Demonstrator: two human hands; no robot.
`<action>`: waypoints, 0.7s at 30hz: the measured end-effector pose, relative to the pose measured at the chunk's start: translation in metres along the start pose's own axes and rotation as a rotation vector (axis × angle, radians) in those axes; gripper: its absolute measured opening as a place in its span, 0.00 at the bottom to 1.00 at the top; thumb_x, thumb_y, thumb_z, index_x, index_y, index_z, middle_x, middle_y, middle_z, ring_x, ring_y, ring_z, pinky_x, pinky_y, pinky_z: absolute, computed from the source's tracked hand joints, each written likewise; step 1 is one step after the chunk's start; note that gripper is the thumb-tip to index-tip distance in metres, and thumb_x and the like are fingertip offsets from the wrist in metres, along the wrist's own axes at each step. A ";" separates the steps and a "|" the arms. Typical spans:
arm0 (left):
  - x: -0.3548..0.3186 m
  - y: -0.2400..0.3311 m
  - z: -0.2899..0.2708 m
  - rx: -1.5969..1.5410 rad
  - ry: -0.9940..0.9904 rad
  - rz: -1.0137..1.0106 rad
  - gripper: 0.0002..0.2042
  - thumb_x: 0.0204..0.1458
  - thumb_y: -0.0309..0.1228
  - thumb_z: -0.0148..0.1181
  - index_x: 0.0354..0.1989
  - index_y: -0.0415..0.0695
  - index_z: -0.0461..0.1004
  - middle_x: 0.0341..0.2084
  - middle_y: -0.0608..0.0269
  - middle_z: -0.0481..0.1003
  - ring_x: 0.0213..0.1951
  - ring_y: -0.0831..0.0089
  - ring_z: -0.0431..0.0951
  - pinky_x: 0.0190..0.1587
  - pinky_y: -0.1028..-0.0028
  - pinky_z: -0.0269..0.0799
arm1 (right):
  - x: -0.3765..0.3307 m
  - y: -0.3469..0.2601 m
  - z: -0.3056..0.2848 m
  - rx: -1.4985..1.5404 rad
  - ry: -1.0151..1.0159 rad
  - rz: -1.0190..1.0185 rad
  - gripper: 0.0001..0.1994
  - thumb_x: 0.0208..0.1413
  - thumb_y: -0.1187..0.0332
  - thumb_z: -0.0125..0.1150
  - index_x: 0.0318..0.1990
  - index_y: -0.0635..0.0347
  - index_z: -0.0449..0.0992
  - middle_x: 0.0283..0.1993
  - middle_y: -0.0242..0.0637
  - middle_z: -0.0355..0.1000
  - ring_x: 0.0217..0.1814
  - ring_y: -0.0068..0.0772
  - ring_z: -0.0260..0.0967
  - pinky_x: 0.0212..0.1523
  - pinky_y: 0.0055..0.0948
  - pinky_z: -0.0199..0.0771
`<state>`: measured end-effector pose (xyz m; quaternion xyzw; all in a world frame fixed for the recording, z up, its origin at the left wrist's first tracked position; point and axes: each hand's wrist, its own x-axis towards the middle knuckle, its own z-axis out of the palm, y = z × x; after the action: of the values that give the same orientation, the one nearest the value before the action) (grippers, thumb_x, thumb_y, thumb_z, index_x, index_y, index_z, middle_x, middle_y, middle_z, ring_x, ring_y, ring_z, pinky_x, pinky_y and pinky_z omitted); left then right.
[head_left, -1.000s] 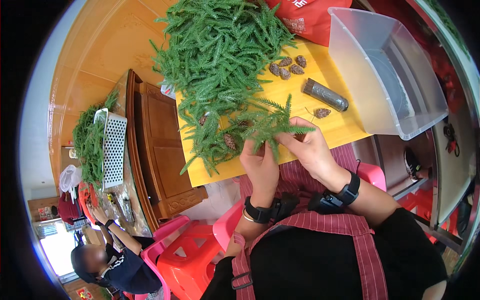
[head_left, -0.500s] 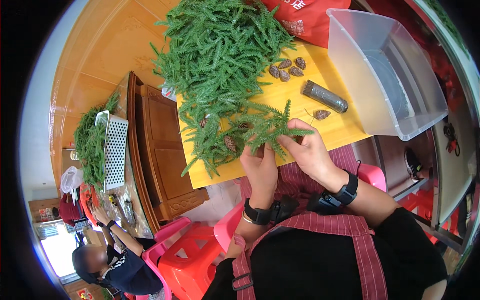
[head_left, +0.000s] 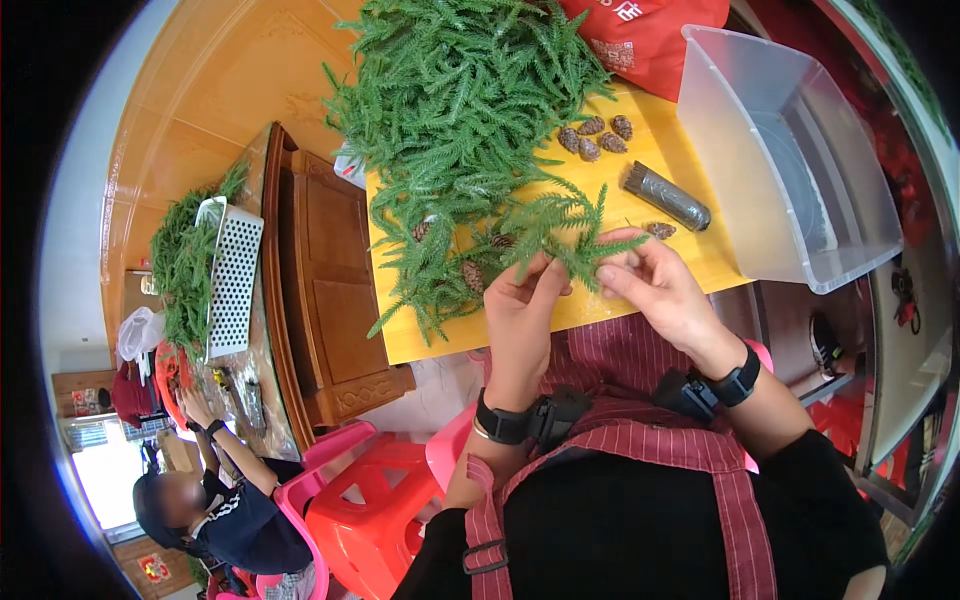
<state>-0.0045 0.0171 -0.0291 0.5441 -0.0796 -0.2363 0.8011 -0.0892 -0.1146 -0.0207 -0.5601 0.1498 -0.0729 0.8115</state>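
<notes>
Above the table's near edge, my left hand [head_left: 522,308] pinches a green artificial pine sprig [head_left: 565,222] low on its stems between thumb and fingers. My right hand [head_left: 668,298] is closed on the same sprig from the other side, thumb against forefinger. The needles hide exactly where the fingertips meet the stem. Just left of the sprig lies a greenery piece [head_left: 425,290] with brown pine cones [head_left: 471,275] in it. A single pine cone [head_left: 660,230] lies beyond my right hand, near a dark bundle of thin rods or wires [head_left: 668,196].
A large heap of pine sprigs [head_left: 470,100] covers the far left of the yellow table [head_left: 420,346]. Several loose cones [head_left: 590,147] lie beside it. A clear plastic bin [head_left: 730,170] and red bag [head_left: 650,45] border the right. Another person [head_left: 230,510] works at a left-hand table.
My hands have drawn a little apart, and the right has turned around the sprig. The sprig has shifted slightly between them. The whole view has shifted a little.
</notes>
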 end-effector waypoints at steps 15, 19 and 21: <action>0.000 0.018 -0.012 0.074 -0.221 -0.237 0.06 0.51 0.27 0.54 0.35 0.38 0.71 0.22 0.64 0.73 0.23 0.79 0.70 0.28 0.81 0.67 | -0.009 -0.024 -0.014 -0.643 0.002 -0.540 0.10 0.48 0.69 0.52 0.37 0.63 0.72 0.39 0.37 0.63 0.37 0.27 0.60 0.37 0.22 0.61; -0.001 0.019 -0.011 -0.038 -0.186 -0.333 0.06 0.52 0.29 0.53 0.34 0.40 0.71 0.22 0.65 0.72 0.24 0.78 0.70 0.29 0.80 0.67 | -0.010 -0.024 -0.008 -0.640 -0.030 -0.503 0.13 0.44 0.66 0.57 0.37 0.63 0.71 0.40 0.38 0.63 0.37 0.27 0.60 0.37 0.23 0.61; -0.001 0.018 -0.012 -0.111 -0.196 -0.358 0.06 0.53 0.30 0.53 0.34 0.41 0.71 0.22 0.64 0.72 0.24 0.78 0.70 0.29 0.80 0.67 | -0.011 -0.023 -0.004 -0.680 -0.024 -0.515 0.15 0.40 0.67 0.61 0.36 0.63 0.70 0.41 0.38 0.63 0.38 0.28 0.61 0.37 0.24 0.62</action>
<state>0.0048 0.0328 -0.0179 0.4791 -0.0460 -0.4306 0.7635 -0.0996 -0.1238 0.0008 -0.8156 0.0112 -0.2133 0.5378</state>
